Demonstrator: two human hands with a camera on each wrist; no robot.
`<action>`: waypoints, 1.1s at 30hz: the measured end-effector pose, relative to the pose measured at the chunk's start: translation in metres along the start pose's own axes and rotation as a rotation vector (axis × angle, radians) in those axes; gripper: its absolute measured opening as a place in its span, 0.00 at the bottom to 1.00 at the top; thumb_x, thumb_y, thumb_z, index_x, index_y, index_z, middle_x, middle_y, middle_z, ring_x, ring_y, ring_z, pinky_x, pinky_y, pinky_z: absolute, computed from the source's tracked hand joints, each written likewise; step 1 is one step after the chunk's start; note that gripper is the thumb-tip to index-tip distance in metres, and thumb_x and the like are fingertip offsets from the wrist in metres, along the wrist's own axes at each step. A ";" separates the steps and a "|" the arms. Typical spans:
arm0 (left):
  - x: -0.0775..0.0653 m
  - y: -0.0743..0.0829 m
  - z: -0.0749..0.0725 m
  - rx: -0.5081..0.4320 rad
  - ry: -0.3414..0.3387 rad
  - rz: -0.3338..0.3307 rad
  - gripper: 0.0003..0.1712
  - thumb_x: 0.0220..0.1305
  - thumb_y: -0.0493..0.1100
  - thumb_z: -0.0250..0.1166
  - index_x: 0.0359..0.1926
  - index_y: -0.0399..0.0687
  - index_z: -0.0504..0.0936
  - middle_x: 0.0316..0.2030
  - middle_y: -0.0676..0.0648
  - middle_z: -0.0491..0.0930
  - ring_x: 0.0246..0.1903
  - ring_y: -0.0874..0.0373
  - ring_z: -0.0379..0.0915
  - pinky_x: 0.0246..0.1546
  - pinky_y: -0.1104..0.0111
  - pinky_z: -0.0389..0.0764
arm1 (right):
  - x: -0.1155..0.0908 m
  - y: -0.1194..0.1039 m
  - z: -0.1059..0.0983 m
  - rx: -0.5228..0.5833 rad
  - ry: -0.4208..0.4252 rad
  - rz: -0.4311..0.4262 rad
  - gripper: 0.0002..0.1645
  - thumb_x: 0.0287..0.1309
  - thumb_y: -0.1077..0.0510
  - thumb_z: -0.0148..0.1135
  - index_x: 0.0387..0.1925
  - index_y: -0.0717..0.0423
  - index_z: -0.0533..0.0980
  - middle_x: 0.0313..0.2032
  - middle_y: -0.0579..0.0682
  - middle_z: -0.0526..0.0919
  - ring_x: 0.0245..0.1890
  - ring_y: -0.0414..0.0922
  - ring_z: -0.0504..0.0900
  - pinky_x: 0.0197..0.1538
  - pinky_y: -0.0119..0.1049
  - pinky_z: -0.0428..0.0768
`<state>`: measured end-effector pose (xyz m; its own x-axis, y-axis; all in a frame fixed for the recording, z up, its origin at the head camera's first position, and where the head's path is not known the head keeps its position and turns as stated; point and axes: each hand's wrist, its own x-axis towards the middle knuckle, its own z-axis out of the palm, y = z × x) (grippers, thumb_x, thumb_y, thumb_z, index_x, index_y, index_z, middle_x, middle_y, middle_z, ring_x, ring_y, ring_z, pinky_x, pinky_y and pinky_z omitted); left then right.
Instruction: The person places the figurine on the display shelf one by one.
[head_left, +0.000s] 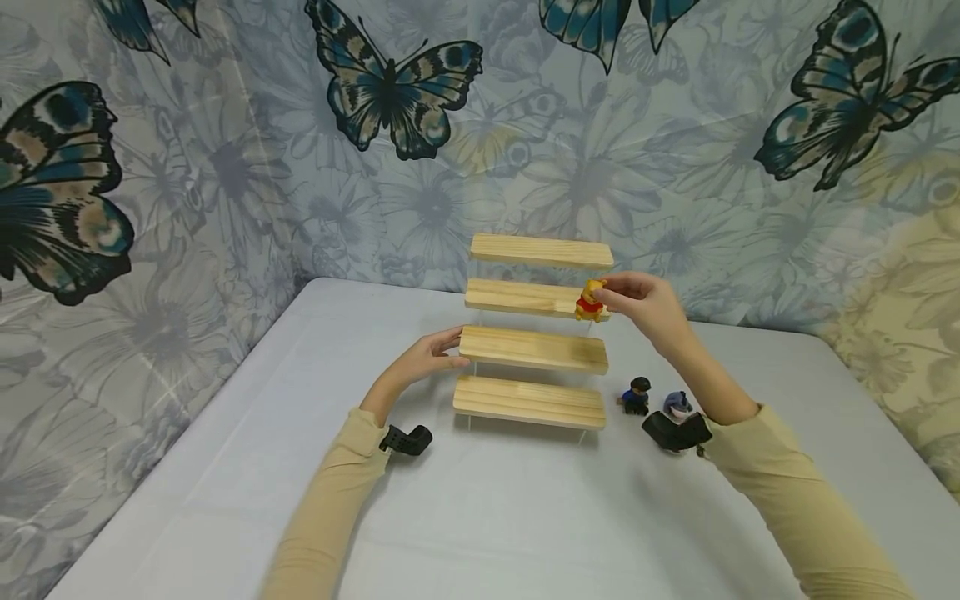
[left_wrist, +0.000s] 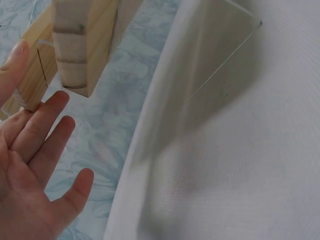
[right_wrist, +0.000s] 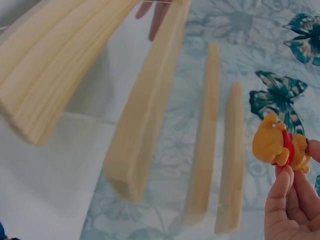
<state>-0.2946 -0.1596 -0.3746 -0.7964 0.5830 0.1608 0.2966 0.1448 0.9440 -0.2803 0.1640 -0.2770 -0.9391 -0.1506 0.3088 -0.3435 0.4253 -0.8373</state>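
Note:
My right hand (head_left: 647, 310) pinches a small yellow Winnie the Pooh figurine (head_left: 589, 302) in a red shirt by its head. In the head view the figurine appears in front of the right end of the second plank from the top; the right wrist view shows it apart from the planks. A stepped wooden display stand (head_left: 534, 348) has several pale planks on thin clear supports. My left hand (left_wrist: 37, 165) holds the left end of a plank (left_wrist: 35, 82) between thumb and fingers, while its other fingers are spread. From the head view this is the second plank from the bottom.
Right of the stand on the white table (head_left: 480, 517) are a dark-capped figurine (head_left: 636, 397) in blue and a grey-blue donkey figurine (head_left: 677, 404). The right wrist's black camera partly covers the donkey. Butterfly-patterned cloth (head_left: 420, 208) hangs behind the table.

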 end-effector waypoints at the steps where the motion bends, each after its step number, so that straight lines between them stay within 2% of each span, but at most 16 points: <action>1: 0.001 -0.003 -0.001 -0.002 0.002 0.001 0.36 0.60 0.31 0.57 0.64 0.27 0.48 0.63 0.32 0.51 0.61 0.40 0.48 0.57 0.50 0.53 | 0.002 -0.002 0.002 0.002 0.008 0.001 0.26 0.53 0.49 0.63 0.46 0.66 0.75 0.32 0.42 0.80 0.35 0.38 0.76 0.39 0.30 0.74; 7: 0.006 -0.023 -0.006 0.000 0.023 -0.003 0.37 0.61 0.33 0.58 0.66 0.31 0.50 0.62 0.35 0.55 0.61 0.44 0.52 0.57 0.54 0.56 | 0.015 -0.016 0.012 0.049 0.013 -0.008 0.25 0.53 0.49 0.63 0.45 0.65 0.76 0.31 0.41 0.80 0.36 0.40 0.76 0.41 0.36 0.73; 10: 0.007 -0.026 -0.006 0.004 0.012 0.006 0.37 0.61 0.35 0.58 0.66 0.32 0.49 0.62 0.36 0.57 0.60 0.47 0.54 0.57 0.57 0.59 | 0.019 -0.022 0.016 0.085 -0.001 -0.031 0.24 0.53 0.51 0.62 0.44 0.67 0.75 0.31 0.41 0.80 0.36 0.44 0.76 0.42 0.38 0.74; 17: 0.007 -0.024 -0.004 0.017 -0.026 0.010 0.38 0.62 0.36 0.57 0.66 0.31 0.46 0.61 0.34 0.57 0.59 0.46 0.56 0.56 0.57 0.59 | 0.029 -0.028 0.019 0.096 0.003 -0.065 0.20 0.53 0.53 0.63 0.41 0.66 0.77 0.31 0.42 0.80 0.33 0.44 0.77 0.39 0.35 0.75; 21: 0.008 -0.019 -0.004 0.037 -0.053 0.015 0.39 0.63 0.38 0.56 0.67 0.34 0.45 0.61 0.35 0.58 0.59 0.47 0.56 0.57 0.57 0.59 | 0.038 -0.031 0.021 0.037 0.035 -0.073 0.23 0.53 0.49 0.63 0.42 0.64 0.77 0.32 0.45 0.80 0.34 0.46 0.77 0.39 0.34 0.74; 24: 0.009 -0.018 -0.006 0.027 -0.083 0.036 0.37 0.64 0.37 0.55 0.67 0.35 0.45 0.61 0.35 0.58 0.59 0.48 0.57 0.57 0.59 0.59 | 0.045 -0.035 0.024 0.010 0.043 -0.046 0.25 0.51 0.46 0.63 0.43 0.63 0.77 0.33 0.45 0.80 0.35 0.44 0.77 0.43 0.37 0.73; 27: 0.009 -0.017 -0.007 0.004 -0.096 0.048 0.37 0.64 0.34 0.54 0.67 0.34 0.45 0.60 0.35 0.59 0.58 0.48 0.59 0.56 0.61 0.60 | 0.053 -0.039 0.028 0.061 0.029 -0.024 0.25 0.51 0.47 0.63 0.43 0.63 0.77 0.34 0.46 0.80 0.36 0.44 0.77 0.46 0.40 0.72; 31: 0.009 -0.019 -0.008 -0.009 -0.090 0.040 0.36 0.64 0.35 0.54 0.67 0.33 0.45 0.60 0.35 0.60 0.58 0.49 0.60 0.56 0.63 0.60 | 0.063 -0.041 0.033 0.127 0.014 -0.027 0.22 0.52 0.50 0.63 0.43 0.63 0.77 0.35 0.48 0.80 0.35 0.44 0.76 0.46 0.40 0.72; 33: 0.008 -0.021 -0.008 -0.010 -0.089 0.031 0.37 0.63 0.35 0.54 0.67 0.32 0.45 0.60 0.35 0.60 0.58 0.49 0.59 0.57 0.62 0.60 | 0.067 -0.040 0.037 0.114 0.009 -0.032 0.22 0.54 0.52 0.62 0.44 0.65 0.76 0.36 0.49 0.79 0.34 0.44 0.76 0.44 0.38 0.73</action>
<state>-0.3115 -0.1637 -0.3906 -0.7366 0.6562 0.1637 0.3146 0.1182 0.9418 -0.3296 0.1043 -0.2400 -0.9277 -0.1540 0.3400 -0.3723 0.3165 -0.8725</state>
